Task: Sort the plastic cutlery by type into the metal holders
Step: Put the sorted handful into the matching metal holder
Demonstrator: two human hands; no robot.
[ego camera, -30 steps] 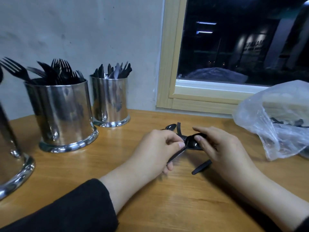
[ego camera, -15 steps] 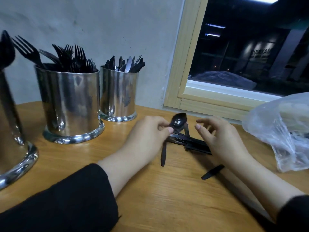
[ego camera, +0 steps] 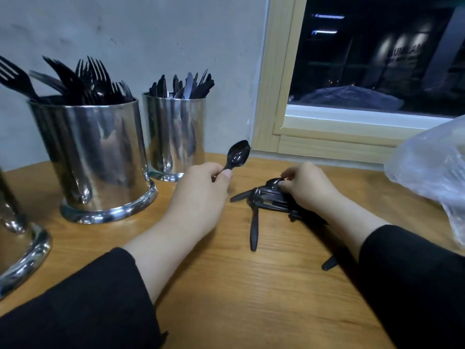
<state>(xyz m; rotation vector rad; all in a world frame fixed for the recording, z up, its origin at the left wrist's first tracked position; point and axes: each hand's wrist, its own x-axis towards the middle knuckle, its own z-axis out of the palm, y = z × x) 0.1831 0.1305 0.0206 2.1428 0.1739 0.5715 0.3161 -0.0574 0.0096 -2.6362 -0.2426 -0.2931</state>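
My left hand (ego camera: 201,197) grips the handle of a black plastic spoon (ego camera: 237,154), whose bowl stands up above my fist. My right hand (ego camera: 308,188) rests on a small pile of black cutlery (ego camera: 266,201) on the wooden table, its fingertips pinching a spoon bowl (ego camera: 274,182) at the top of the pile. A large metal holder (ego camera: 95,157) full of black forks stands at the left. Behind it a smaller metal holder (ego camera: 176,137) holds black knives. A third metal holder (ego camera: 17,248) shows only partly at the far left edge.
A clear plastic bag (ego camera: 432,172) with more cutlery lies at the right edge of the table (ego camera: 239,285). A wooden window frame (ego camera: 266,96) and a grey wall stand right behind the table. One loose black handle (ego camera: 329,263) pokes out beneath my right forearm.
My left hand has lifted one spoon off the pile and raised it upright. My right hand has come down onto the pile and pinched another spoon bowl.
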